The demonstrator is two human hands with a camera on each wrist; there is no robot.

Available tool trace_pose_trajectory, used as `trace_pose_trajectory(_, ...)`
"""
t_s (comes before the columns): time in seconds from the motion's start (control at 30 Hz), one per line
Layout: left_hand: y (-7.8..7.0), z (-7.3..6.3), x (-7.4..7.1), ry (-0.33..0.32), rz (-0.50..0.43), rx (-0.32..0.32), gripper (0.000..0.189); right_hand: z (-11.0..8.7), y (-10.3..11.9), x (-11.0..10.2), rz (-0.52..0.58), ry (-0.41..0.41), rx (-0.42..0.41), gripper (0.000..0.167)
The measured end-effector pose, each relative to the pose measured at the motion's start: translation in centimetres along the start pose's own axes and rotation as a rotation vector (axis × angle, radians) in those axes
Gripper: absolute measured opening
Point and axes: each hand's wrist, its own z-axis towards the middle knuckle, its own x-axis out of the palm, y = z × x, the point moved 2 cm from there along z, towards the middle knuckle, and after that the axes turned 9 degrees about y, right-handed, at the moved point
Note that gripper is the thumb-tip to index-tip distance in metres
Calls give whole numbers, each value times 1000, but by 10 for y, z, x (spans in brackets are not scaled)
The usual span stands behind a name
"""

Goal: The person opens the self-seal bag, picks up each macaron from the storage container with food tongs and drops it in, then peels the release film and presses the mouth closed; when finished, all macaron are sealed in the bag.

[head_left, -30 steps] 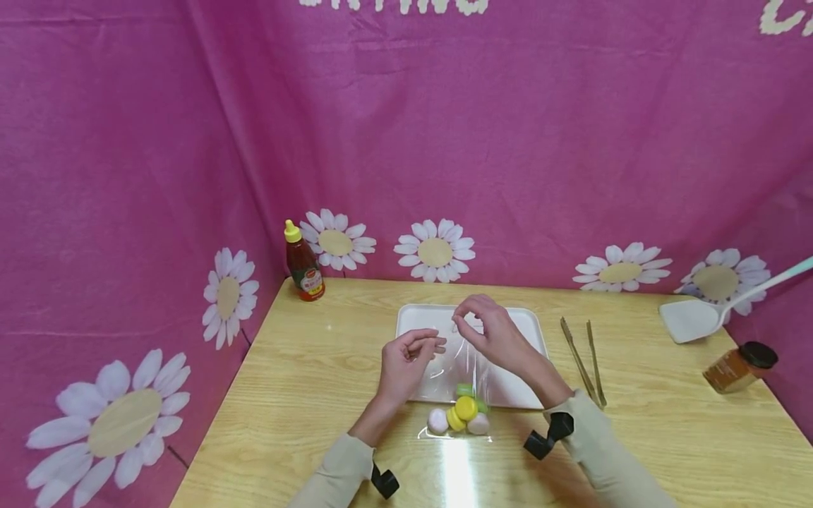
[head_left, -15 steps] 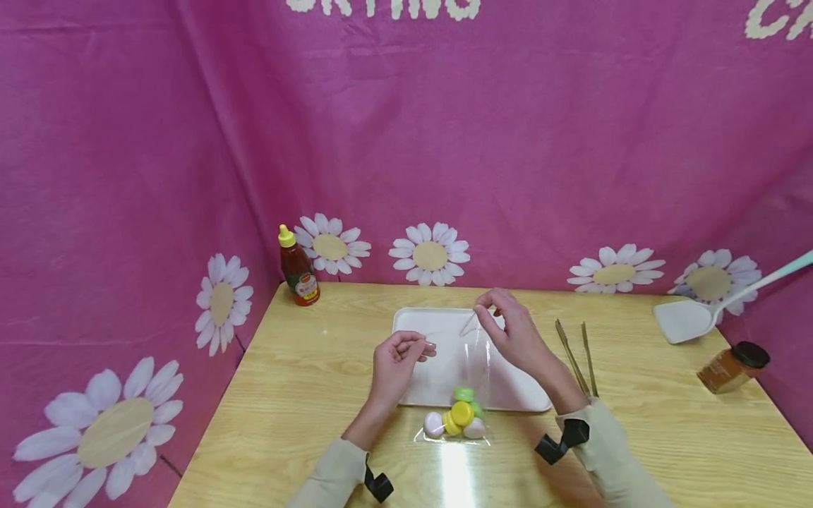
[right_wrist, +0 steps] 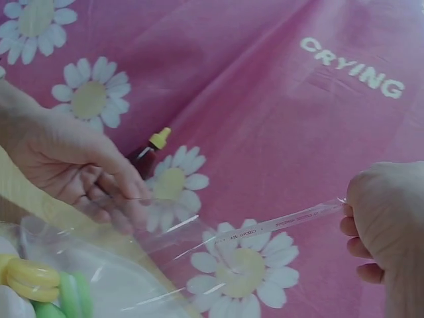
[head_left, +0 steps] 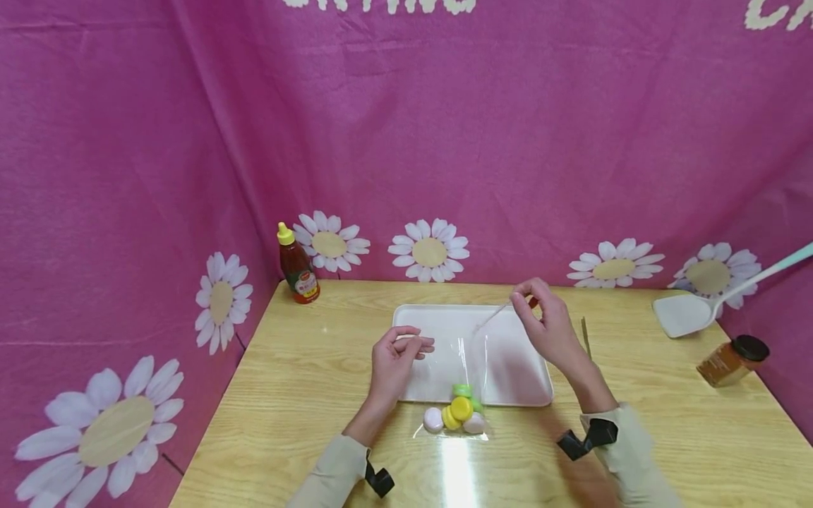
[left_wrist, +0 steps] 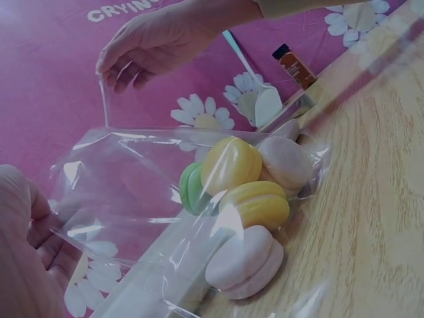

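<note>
A clear plastic bag [left_wrist: 132, 172] lies with its filled end on the wooden table, in front of a white tray. Inside it are several macarons [head_left: 461, 408], coloured yellow, green and pale pink. My left hand [head_left: 390, 363] pinches the bag's upper edge between thumb and fingers. From the opposite corner of that edge a narrow clear strip [right_wrist: 278, 225] with small red print runs out taut. Its free end is pinched in the fingertips of my right hand [head_left: 547, 328], raised above the tray's right side.
Behind the bag lies the white tray [head_left: 521, 374]. Metal tongs [head_left: 586, 337], partly covered by my right hand, rest to its right. A white spatula [head_left: 686, 315] and a dark-lidded jar [head_left: 730, 363] stand far right. At the back left is a yellow-capped sauce bottle [head_left: 298, 271].
My right hand has moved right, away from the left hand, drawing out a longer length of the strip. The left hand and the macarons have stayed almost in place.
</note>
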Motion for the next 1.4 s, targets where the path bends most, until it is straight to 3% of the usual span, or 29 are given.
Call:
trace_pose_trajectory(0.1,0,0,0,-9,10,-15,21,-1,13,-11,23,-40,11,6)
trace_pose_trajectory(0.33,2,0,0,-16,2,-31,25,-4,9,-30,55,-94,101,6)
trace_pose_trajectory(0.73,4,1,-2,-18,45,-50,21,-12,-29,-45,99,-239,228,12)
trace_pose_trajectory(1.17,8,2,0,-12,33,-35,21,-7,-13,-55,157,-420,223,21)
trace_pose_trajectory(1.4,7,1,1,-5,1,-26,22,-5,-18,-47,127,-383,198,15)
